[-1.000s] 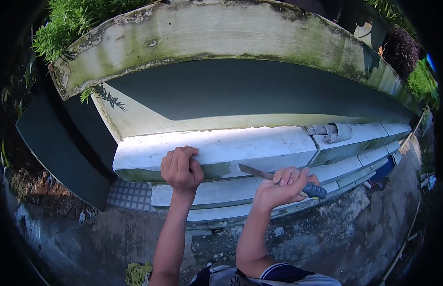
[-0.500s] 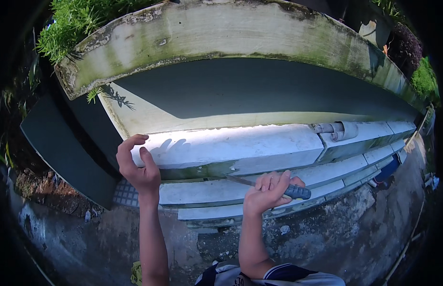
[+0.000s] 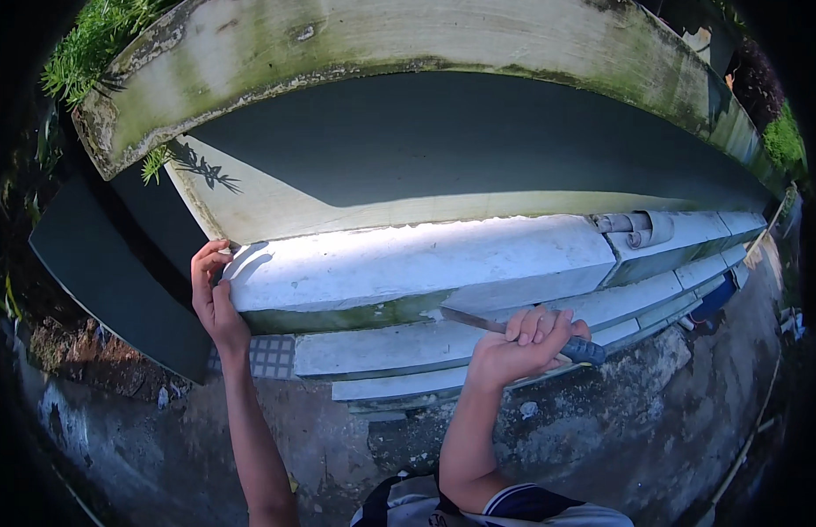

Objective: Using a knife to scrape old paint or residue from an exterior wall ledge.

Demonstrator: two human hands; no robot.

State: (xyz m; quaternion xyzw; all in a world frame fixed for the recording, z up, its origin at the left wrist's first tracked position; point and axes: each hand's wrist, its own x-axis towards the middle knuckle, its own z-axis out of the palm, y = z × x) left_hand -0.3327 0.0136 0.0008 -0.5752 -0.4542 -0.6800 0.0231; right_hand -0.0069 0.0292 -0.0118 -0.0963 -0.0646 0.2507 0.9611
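Note:
A white-topped ledge (image 3: 408, 259) runs across in front of me below a shaded wall. Green growth (image 3: 355, 314) covers the left part of its front face, while the face farther right looks pale. My left hand (image 3: 219, 303) is at the ledge's left end, fingers curved and apart, holding nothing; whether the fingertips touch the edge I cannot tell. In my closed right hand (image 3: 527, 350) is a scraper (image 3: 472, 320) with a slim metal blade and a dark blue-grey handle. Its blade points left, the tip at the front face where green meets pale.
Lower steps (image 3: 399, 350) lie under the ledge. Rolled grey pieces (image 3: 638, 228) rest on its right part. Overhead juts a stained concrete slab (image 3: 408, 39), with a green plant (image 3: 96, 57) at its left. A dark panel (image 3: 118, 272) stands left; a blue object (image 3: 717, 297) sits far right.
My left hand has moved left to the ledge's end. My right hand and the scraper have shifted slightly right, and the blade tip now meets the front face. The view has shifted a little.

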